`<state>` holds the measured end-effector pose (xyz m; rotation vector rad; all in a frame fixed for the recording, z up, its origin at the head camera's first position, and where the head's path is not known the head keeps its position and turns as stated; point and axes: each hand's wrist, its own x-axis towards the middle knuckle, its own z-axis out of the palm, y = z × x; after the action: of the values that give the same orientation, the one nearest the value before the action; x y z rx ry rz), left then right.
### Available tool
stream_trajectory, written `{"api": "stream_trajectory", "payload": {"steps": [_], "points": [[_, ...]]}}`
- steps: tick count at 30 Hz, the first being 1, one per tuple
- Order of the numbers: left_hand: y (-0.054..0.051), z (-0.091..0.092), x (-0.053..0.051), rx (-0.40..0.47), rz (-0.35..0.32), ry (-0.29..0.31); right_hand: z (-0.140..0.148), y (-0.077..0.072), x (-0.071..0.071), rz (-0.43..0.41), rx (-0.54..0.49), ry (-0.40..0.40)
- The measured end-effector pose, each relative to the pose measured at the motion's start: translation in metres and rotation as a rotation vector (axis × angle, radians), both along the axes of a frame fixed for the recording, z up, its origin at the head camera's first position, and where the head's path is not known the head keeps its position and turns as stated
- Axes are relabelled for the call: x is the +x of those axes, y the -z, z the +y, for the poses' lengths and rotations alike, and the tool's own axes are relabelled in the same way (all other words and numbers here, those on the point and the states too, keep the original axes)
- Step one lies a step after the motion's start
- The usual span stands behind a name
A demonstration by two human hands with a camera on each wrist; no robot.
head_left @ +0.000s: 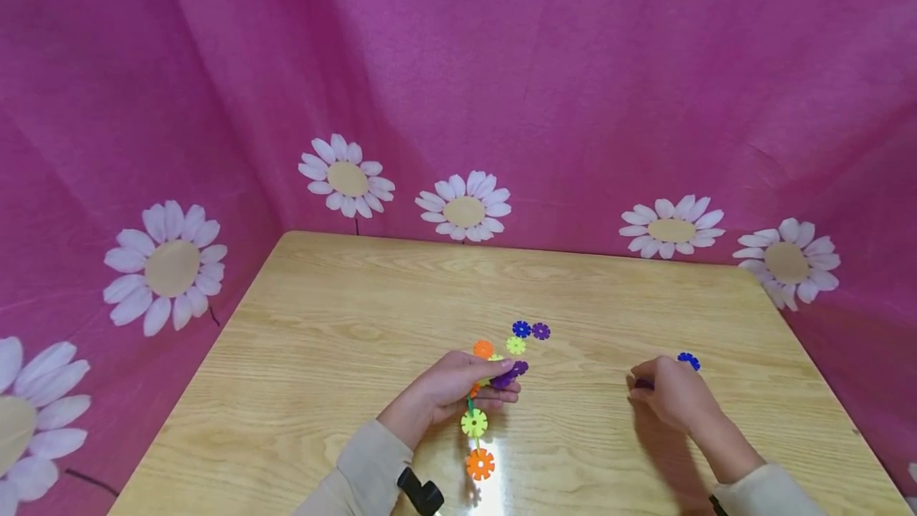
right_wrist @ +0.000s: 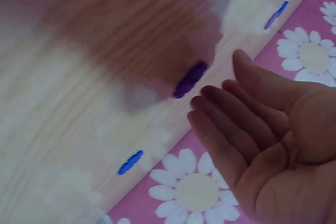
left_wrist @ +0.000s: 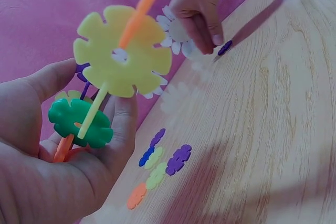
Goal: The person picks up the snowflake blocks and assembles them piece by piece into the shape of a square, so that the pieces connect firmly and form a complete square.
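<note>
Disc chain [head_left: 468, 424] hangs at bottom centre of the head view, one part pinched between thumb and fingers of the left hand [head_left: 451, 388], I'd guess so the rest swings free. Right hand [head_left: 673, 392], lower right, has fingers gently bent, thumb apart, nothing gripped, just beside a purple disc [right_wrist: 190, 80] on the table [head_left: 372, 293]. Chain's all notched plastic flowers: orange, yellow, green, purple, slotted together at angles.
</note>
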<state>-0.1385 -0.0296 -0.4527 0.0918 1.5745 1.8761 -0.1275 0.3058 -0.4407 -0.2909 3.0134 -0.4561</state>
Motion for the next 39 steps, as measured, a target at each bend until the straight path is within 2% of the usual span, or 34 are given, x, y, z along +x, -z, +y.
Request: {"api": "stream_trajectory", "payload": {"steps": [5, 14, 23, 33, 39], "points": [[0.0, -0.001, 0.001, 0.003, 0.002, -0.008, 0.012, 0.008, 0.002, 0.014, 0.053, 0.058], [-0.003, -0.002, 0.002, -0.012, 0.012, -0.007, 0.018, 0.018, 0.002, 0.11, 0.012, 0.098], [-0.003, -0.003, 0.002, -0.006, 0.02, -0.013, 0.019, 0.02, 0.001, 0.133, -0.007, 0.123], [-0.003, -0.002, 0.001, -0.013, 0.019, -0.008, 0.014, 0.016, -0.002, 0.147, -0.094, 0.164], [-0.002, -0.003, 0.0, -0.008, 0.016, -0.007, 0.004, 0.001, -0.005, 0.153, -0.172, 0.158]]}}
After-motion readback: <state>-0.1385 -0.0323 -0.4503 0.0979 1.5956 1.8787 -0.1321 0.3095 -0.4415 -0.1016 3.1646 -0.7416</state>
